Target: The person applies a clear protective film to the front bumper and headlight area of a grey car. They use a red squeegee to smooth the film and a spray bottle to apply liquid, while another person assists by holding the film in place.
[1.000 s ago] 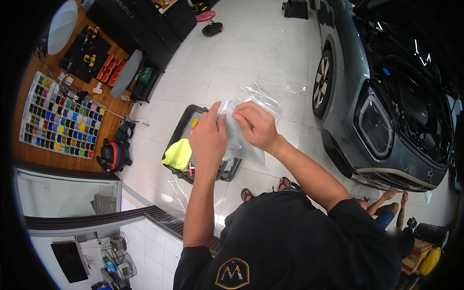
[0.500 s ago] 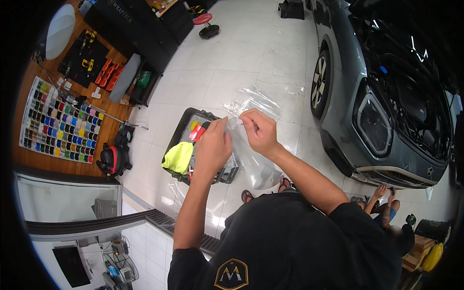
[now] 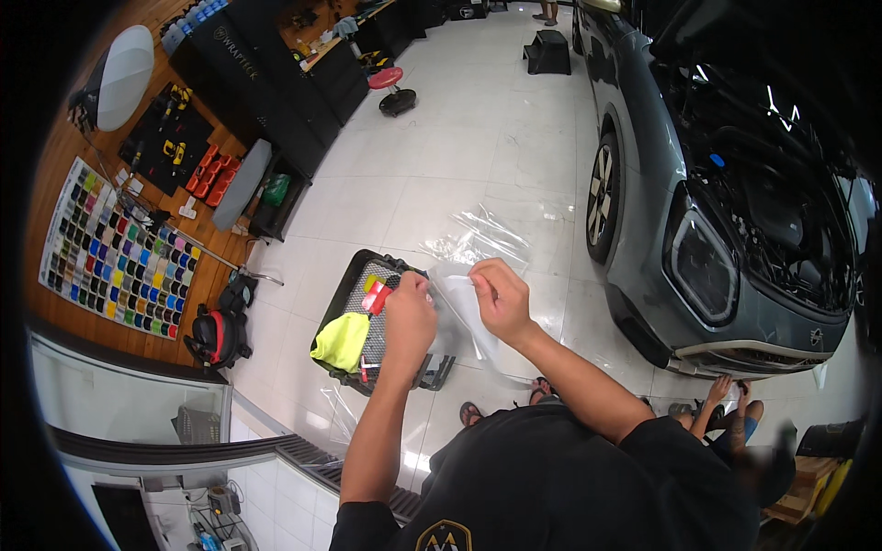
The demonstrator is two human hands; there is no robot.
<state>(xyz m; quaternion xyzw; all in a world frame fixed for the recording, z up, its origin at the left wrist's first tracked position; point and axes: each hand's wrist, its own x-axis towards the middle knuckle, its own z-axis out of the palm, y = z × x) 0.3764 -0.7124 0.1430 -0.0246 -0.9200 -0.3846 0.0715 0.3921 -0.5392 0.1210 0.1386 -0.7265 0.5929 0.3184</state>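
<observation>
A sheet of clear plastic film point(image 3: 457, 310) hangs between my two hands, its lower end trailing toward my feet. My left hand point(image 3: 411, 310) is closed in a pinch on the film's left edge. At the right edge, my right hand point(image 3: 502, 301) pinches the film too, fingers curled in. Just beyond and left of my left hand is a black tray stand point(image 3: 342, 292) with a mesh-like surface. It carries a bright yellow-green cloth point(image 3: 340, 342), a red-and-white item point(image 3: 376, 297) and a small yellow item point(image 3: 373, 280). My left forearm hides part of the tray.
Loose clear film point(image 3: 482, 237) lies on the tiled floor past my hands. A dark grey car point(image 3: 643, 248) with its bonnet up stands at the right; another person's hands point(image 3: 719, 390) are at its bumper. A red stool point(image 3: 386, 78) and black step point(image 3: 547, 52) stand farther off.
The whole view has tilted upward, so everything sits lower in the picture. Both hands keep their pinch, while the hanging film has swung and looks narrower.
</observation>
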